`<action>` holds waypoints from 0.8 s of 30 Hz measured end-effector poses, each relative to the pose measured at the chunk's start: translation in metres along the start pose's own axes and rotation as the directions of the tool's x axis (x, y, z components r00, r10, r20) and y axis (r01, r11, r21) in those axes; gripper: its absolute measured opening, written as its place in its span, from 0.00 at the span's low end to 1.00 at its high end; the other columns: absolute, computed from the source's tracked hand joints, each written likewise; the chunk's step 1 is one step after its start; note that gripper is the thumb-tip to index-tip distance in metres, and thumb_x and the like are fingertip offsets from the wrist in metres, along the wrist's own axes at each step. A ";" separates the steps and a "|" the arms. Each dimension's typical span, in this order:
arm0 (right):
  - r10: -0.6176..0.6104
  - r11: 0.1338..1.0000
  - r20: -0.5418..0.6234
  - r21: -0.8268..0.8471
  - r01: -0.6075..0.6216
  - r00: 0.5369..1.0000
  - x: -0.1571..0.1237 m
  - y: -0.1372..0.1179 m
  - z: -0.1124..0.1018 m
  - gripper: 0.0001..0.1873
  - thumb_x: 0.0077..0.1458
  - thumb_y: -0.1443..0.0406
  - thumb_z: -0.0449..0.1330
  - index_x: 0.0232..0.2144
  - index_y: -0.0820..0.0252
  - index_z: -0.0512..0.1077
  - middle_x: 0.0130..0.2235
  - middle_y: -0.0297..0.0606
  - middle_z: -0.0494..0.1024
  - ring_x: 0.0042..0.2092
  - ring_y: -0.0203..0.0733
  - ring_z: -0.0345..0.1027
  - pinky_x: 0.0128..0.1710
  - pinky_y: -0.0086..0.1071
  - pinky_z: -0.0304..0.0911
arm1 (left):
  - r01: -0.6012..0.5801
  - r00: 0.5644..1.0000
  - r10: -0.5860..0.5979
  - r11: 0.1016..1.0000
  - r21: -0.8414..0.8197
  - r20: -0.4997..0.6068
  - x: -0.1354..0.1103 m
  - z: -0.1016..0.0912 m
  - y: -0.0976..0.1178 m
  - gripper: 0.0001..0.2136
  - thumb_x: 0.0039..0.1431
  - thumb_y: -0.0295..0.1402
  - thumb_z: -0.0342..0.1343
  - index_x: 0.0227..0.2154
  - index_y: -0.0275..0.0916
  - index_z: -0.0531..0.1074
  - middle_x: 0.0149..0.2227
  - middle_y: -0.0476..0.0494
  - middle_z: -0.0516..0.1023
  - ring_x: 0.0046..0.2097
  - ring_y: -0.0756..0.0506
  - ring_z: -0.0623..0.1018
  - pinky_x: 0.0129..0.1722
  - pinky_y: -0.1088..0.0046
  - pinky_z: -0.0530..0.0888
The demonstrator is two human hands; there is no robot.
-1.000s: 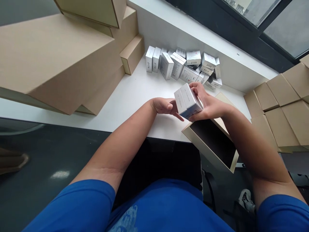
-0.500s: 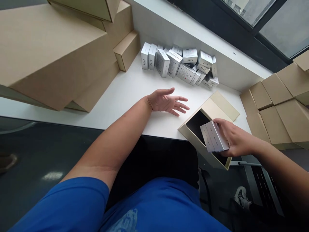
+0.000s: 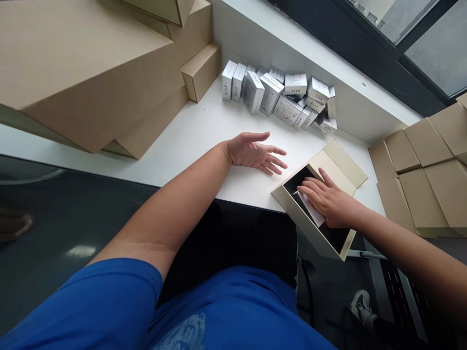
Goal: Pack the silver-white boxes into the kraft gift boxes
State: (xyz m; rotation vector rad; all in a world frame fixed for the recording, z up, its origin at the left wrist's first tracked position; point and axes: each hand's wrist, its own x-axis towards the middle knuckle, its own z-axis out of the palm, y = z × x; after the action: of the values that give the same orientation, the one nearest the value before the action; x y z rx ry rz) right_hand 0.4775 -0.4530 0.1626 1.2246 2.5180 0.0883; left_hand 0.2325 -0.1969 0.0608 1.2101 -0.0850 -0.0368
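Observation:
My right hand (image 3: 324,197) reaches into an open cream gift box (image 3: 310,238) with a dark inside, at the right of the white table. Its fingers lie over a small white box (image 3: 312,210) set down in there, and the thumb is raised away from it. The hand partly hides the small box, so whether a second one lies beside it cannot be told. To the left, my left hand (image 3: 257,153) hovers over the table, palm turned up and fingers spread, holding nothing. It is nearest to the gift box's left corner.
Several small white printed boxes (image 3: 279,97) stand and lean in a heap against the back ledge. Large brown boxes (image 3: 83,73) are piled at the left, and more brown boxes (image 3: 419,170) are stacked at the right. A person's shoe (image 3: 361,304) shows on the floor.
My right hand has lowered two small white boxes it was holding into the gift box, and its grasp has loosened. My left hand has hardly moved. The view has shifted slightly.

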 end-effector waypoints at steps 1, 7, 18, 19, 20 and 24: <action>-0.031 0.999 -0.019 -0.021 0.030 0.999 0.004 0.001 -0.001 0.52 0.46 0.76 0.60 0.75 0.62 0.56 0.67 0.56 0.73 0.74 0.67 0.62 0.78 0.74 0.44 | 0.012 1.000 -0.012 1.000 -0.001 -0.011 0.000 0.001 0.000 0.47 0.55 0.73 0.50 0.68 0.47 0.70 0.69 0.35 0.76 0.70 0.28 0.74 0.70 0.48 0.70; -0.060 0.998 -0.131 0.009 0.062 0.990 0.021 0.009 -0.010 0.66 0.47 0.76 0.63 0.82 0.43 0.39 0.76 0.42 0.64 0.78 0.64 0.55 0.80 0.71 0.45 | 0.019 1.000 -0.019 1.000 -0.018 -0.004 0.001 0.000 -0.003 0.45 0.55 0.70 0.54 0.68 0.46 0.71 0.68 0.34 0.76 0.70 0.29 0.74 0.71 0.49 0.69; 0.346 0.937 -0.262 0.141 -0.319 0.901 0.006 0.035 -0.002 0.81 0.41 0.32 0.74 0.81 0.46 0.34 0.81 0.52 0.45 0.80 0.83 0.36 0.78 0.78 0.29 | 0.028 0.999 -0.029 0.998 -0.047 -0.031 0.002 -0.008 -0.010 0.39 0.57 0.61 0.62 0.67 0.46 0.71 0.68 0.34 0.76 0.69 0.30 0.76 0.70 0.48 0.71; 0.375 0.925 -0.247 0.163 -0.344 0.893 0.003 0.047 -0.004 0.80 0.42 0.30 0.72 0.81 0.48 0.35 0.81 0.52 0.44 0.80 0.83 0.34 0.78 0.78 0.29 | 0.025 0.999 -0.027 0.998 -0.050 -0.045 0.002 -0.008 -0.010 0.39 0.57 0.61 0.62 0.67 0.45 0.70 0.68 0.33 0.76 0.68 0.30 0.76 0.69 0.48 0.72; 0.408 0.909 -0.228 0.194 -0.369 0.884 0.001 0.061 -0.005 0.78 0.43 0.28 0.69 0.81 0.49 0.36 0.81 0.52 0.44 0.81 0.82 0.33 0.77 0.78 0.30 | 0.020 0.998 -0.023 0.998 -0.051 -0.056 0.002 -0.007 -0.010 0.40 0.57 0.60 0.63 0.67 0.45 0.70 0.68 0.32 0.76 0.68 0.30 0.77 0.69 0.48 0.72; 0.559 0.799 -0.145 0.360 -0.482 0.817 0.007 0.121 -0.004 0.59 0.59 0.26 0.48 0.80 0.49 0.46 0.80 0.49 0.53 0.81 0.74 0.36 0.76 0.76 0.42 | -0.010 0.998 0.006 0.998 -0.056 -0.058 0.002 -0.004 -0.008 0.37 0.61 0.58 0.62 0.68 0.47 0.68 0.64 0.35 0.80 0.66 0.32 0.79 0.68 0.48 0.74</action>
State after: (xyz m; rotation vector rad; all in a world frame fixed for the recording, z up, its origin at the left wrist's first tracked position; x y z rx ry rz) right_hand 0.5639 -0.3714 0.1886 2.1480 2.3612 -0.0275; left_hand 0.2346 -0.1958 0.0521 1.1532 -0.0382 0.0026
